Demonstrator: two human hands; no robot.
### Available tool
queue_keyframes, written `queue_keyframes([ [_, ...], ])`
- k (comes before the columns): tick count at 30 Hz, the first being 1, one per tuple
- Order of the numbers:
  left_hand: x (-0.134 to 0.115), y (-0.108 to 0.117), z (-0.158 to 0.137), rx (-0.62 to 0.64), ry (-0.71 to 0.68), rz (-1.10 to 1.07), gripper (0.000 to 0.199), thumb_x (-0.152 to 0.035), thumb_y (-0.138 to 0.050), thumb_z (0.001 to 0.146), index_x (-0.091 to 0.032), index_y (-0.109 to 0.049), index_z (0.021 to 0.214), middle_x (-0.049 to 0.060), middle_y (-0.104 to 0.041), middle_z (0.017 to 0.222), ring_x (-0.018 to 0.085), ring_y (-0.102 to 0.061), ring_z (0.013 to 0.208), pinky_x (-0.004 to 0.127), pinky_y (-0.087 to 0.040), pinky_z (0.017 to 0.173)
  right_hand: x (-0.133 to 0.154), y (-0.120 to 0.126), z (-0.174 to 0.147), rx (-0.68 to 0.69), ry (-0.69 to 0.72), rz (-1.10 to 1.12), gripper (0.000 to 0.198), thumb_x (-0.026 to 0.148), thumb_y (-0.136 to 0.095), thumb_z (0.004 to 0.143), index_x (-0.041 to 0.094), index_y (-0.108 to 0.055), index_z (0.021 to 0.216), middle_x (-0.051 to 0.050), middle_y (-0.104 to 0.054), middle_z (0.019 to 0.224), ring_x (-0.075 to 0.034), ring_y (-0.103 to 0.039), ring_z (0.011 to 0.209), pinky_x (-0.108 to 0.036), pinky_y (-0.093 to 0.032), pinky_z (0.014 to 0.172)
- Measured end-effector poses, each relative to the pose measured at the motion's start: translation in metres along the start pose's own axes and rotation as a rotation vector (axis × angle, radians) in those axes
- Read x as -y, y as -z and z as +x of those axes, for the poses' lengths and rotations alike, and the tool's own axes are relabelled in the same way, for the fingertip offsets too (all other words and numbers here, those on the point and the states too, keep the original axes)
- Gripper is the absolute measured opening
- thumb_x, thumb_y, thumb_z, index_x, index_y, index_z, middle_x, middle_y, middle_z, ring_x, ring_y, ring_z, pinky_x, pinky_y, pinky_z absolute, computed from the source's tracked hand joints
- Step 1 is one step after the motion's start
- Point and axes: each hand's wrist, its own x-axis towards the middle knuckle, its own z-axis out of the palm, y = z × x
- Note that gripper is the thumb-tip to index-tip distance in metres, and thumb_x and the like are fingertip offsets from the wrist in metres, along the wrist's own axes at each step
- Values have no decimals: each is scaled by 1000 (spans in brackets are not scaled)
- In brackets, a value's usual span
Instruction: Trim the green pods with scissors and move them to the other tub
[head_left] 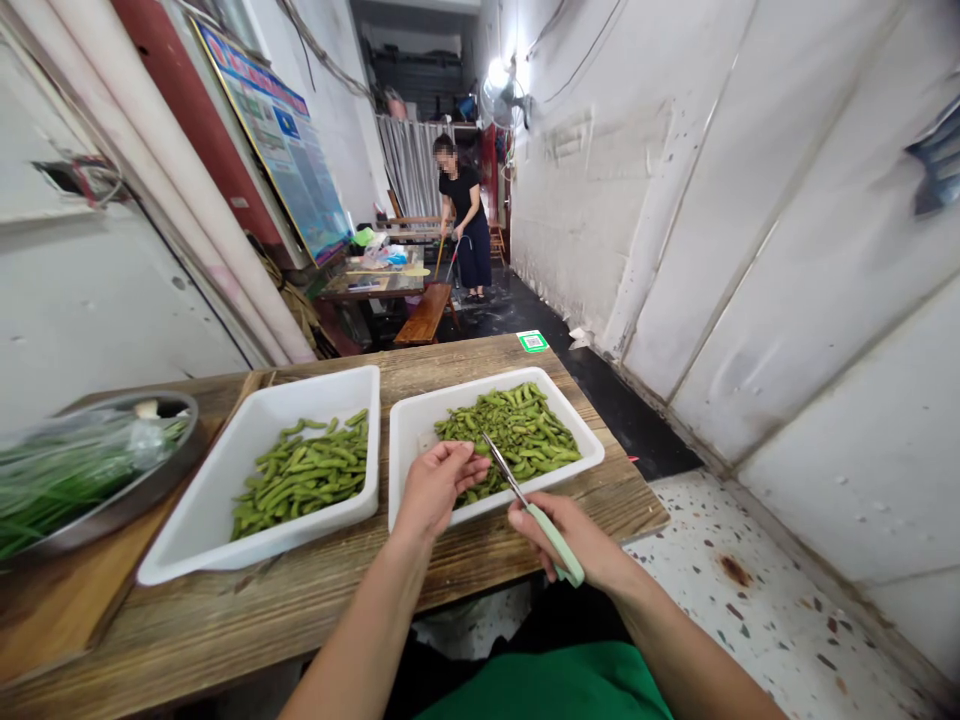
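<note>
My left hand (441,484) is closed in a pinch over the near left part of the right white tray (592,449). A green edamame pod, mostly hidden, appears to be at its fingertips. My right hand (564,535) grips scissors (556,545) with pale green handles. Their metal blades point up and left, the tips close to my left fingertips and nearly together. Under the blades, edamame pods (536,425) cover most of the right tray. To the left, a second white tray (259,405) holds more edamame pods (307,475), heaped toward its right side.
A metal basin (169,475) with bagged green vegetables (71,480) stands at the table's left, by a wooden board (112,575). A QR-code card (532,342) lies at the wooden table's far edge. Farther back, a person (463,215) holds long-handled tools near a bench (424,314).
</note>
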Motion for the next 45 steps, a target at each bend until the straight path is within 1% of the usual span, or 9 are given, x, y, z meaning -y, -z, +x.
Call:
queue_keyframes([
  [9,6,-9,-7,-7,-71,51,29,-29,-76,59,-13,-53,67,0,-65,55,14,-67,60,24,-53,64,-5,-1,2,21,34,-43,40,57,-46,83,17,-50,85,6,-44,53,-6,-43,36,-16,-39,35],
  [14,9,-10,-7,-4,-131,103,31,-33,-76,59,-13,-55,68,0,-64,55,14,-66,60,25,-53,64,-5,-2,2,-1,19,-35,40,57,-48,82,18,-48,78,7,-43,51,-5,-42,34,-15,-38,33],
  [21,8,-11,-5,-20,-87,70,30,-31,-76,59,-13,-55,72,-1,-63,59,14,-66,62,25,-52,64,-3,-3,2,-31,-55,5,39,55,-53,79,19,-44,70,9,-38,44,-5,-38,29,-14,-31,27],
  [27,3,-7,-2,37,-83,28,32,-37,-71,64,-17,-49,76,-1,-66,71,15,-67,65,28,-53,65,-2,1,2,-23,-56,2,34,51,-56,79,18,-50,83,9,-40,46,-5,-39,32,-14,-34,30],
  [31,0,-1,-1,61,-101,167,32,-37,-73,63,-14,-58,79,-2,-62,62,9,-60,54,21,-49,57,0,3,-1,9,-44,-3,34,50,-56,79,17,-51,86,9,-39,48,-5,-39,34,-14,-35,32],
  [34,-1,2,-2,131,-56,205,34,-34,-76,59,-11,-64,81,2,-65,68,11,-62,64,23,-50,66,1,4,-2,21,-47,-30,35,51,-54,80,17,-51,86,8,-39,49,-5,-39,35,-15,-34,33],
  [37,-2,4,-4,167,-29,204,37,-31,-78,57,-11,-66,86,4,-68,75,14,-64,72,27,-50,75,2,6,-3,11,5,-116,35,52,-52,82,18,-52,89,5,-44,56,-7,-42,41,-16,-36,38],
  [41,-4,5,-6,143,-33,180,39,-28,-79,55,-13,-63,86,-1,-63,62,10,-59,58,24,-49,65,4,9,-7,-5,67,-215,37,52,-49,84,18,-54,96,0,-52,69,-10,-47,54,-19,-39,50],
  [45,-5,4,-6,132,-51,168,33,-28,-79,56,-14,-56,75,-4,-59,56,9,-56,53,23,-48,59,8,10,-9,-5,98,-263,39,53,-51,82,18,-56,97,-1,-54,73,-12,-48,60,-20,-39,55],
])
